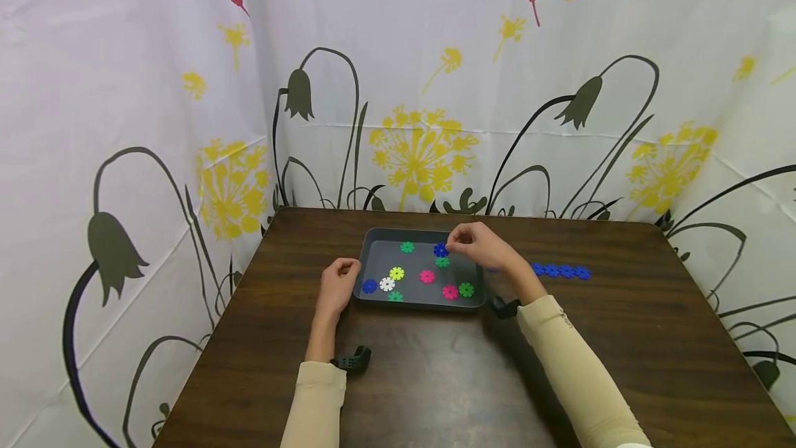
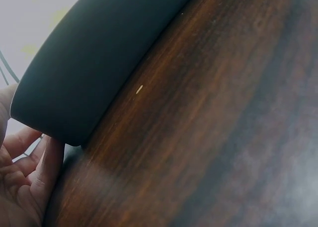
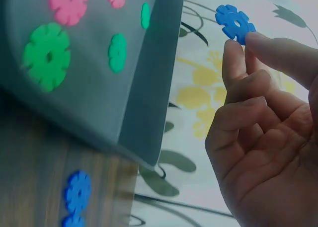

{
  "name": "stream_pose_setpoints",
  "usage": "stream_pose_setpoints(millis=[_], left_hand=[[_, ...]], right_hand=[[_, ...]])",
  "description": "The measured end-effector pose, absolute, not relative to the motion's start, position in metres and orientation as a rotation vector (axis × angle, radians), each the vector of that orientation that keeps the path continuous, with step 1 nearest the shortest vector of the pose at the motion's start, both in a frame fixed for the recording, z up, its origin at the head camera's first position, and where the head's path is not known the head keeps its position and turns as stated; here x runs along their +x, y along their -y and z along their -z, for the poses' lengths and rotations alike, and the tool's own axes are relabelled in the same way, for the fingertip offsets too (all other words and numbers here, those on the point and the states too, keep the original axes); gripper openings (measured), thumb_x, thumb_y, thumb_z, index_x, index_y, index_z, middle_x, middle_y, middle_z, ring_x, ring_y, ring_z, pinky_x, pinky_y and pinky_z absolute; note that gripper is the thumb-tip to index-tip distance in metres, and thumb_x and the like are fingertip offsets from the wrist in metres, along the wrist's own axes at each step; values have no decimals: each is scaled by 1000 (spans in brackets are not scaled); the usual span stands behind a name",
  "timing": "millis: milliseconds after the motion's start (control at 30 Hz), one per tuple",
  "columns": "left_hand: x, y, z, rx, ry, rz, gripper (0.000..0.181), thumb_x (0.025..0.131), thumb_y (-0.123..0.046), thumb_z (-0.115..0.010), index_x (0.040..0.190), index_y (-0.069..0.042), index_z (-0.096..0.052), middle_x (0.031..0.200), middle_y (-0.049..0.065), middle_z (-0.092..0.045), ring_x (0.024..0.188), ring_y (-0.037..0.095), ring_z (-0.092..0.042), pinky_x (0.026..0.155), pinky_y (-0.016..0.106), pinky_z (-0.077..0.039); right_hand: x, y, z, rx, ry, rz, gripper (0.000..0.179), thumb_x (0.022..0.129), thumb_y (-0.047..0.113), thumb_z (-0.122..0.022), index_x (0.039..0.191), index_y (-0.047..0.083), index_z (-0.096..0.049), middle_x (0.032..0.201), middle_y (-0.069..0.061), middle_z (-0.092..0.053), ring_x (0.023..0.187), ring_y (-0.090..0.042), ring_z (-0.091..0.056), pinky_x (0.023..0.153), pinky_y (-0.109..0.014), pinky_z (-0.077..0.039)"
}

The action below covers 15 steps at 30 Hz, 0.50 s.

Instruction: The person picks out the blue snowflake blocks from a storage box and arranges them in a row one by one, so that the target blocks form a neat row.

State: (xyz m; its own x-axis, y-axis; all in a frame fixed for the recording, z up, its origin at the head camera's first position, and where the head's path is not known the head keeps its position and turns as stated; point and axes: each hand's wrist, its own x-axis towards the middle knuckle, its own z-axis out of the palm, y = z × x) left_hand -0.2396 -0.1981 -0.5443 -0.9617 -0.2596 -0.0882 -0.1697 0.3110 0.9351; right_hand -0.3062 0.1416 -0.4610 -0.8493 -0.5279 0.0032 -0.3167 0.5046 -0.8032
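Between thumb and fingertips, my right hand (image 1: 480, 246) pinches a blue notched plastic disc (image 3: 235, 23), held above the right part of a dark grey tray (image 1: 423, 303). My left hand (image 1: 338, 287) is at the tray's left side; in the left wrist view its fingers (image 2: 49, 162) lie under the tray's corner and the thumb is at the wall, gripping it. Inside the tray lie loose discs: a yellow one (image 1: 396, 273), a white one (image 1: 387, 284), a blue one (image 1: 370, 286), pink ones (image 1: 426, 276) and several green ones (image 1: 466, 290).
Right of the tray, a row of several blue discs (image 1: 566, 272) lies on the brown wooden table (image 1: 423, 379), partly hidden behind the right forearm. A white floral curtain (image 1: 398, 88) hangs behind the table's far edge and along its sides.
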Motion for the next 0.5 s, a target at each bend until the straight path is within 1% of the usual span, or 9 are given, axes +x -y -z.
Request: stream_pose_setpoints(millis=[133,200,267,367,500], left_hand=[[-239,197,545,400,2463,1759,32,108,-28,-65,127,-4,-72,123,18,-70,113,29,-61,92,36,-45],[-239,197,545,398,2458,1761,32,108,-28,-65,127,-4,-72,124,18,-70,114,29,-61,93,36,-44],[-238,197,545,398,2456,1759,31,108,-27,-65,127,-3,-72,124,19,-70,115,29,-61,94,36,-44],[-238,196,545,391,2454,1754,32,108,-28,-64,127,-3,-72,124,19,-71,115,29,-62,94,36,-45],[-239,196,546,391,2450,1761,32,108,-29,-65,127,-4,-72,124,18,-71,115,28,-62,94,35,-46]], right_hand=[[-299,-157,462,-711,-2498,1275,14,106,22,-69,103,9,-74,106,-17,-74,96,-33,-66,83,-37,-51],[-296,-165,461,-713,-2473,1287,15,106,24,-70,104,10,-75,107,-20,-73,94,-35,-65,80,-36,-51],[-292,-175,461,-714,-2448,1303,15,106,25,-71,105,10,-75,109,-23,-72,91,-33,-63,76,-34,-50],[-287,-190,460,-680,-2429,1349,18,105,26,-71,106,8,-76,109,-25,-72,89,-35,-62,73,-34,-50],[-281,-213,464,-591,-2425,1417,23,106,28,-71,109,5,-76,102,-14,-73,89,-34,-62,74,-34,-52]])
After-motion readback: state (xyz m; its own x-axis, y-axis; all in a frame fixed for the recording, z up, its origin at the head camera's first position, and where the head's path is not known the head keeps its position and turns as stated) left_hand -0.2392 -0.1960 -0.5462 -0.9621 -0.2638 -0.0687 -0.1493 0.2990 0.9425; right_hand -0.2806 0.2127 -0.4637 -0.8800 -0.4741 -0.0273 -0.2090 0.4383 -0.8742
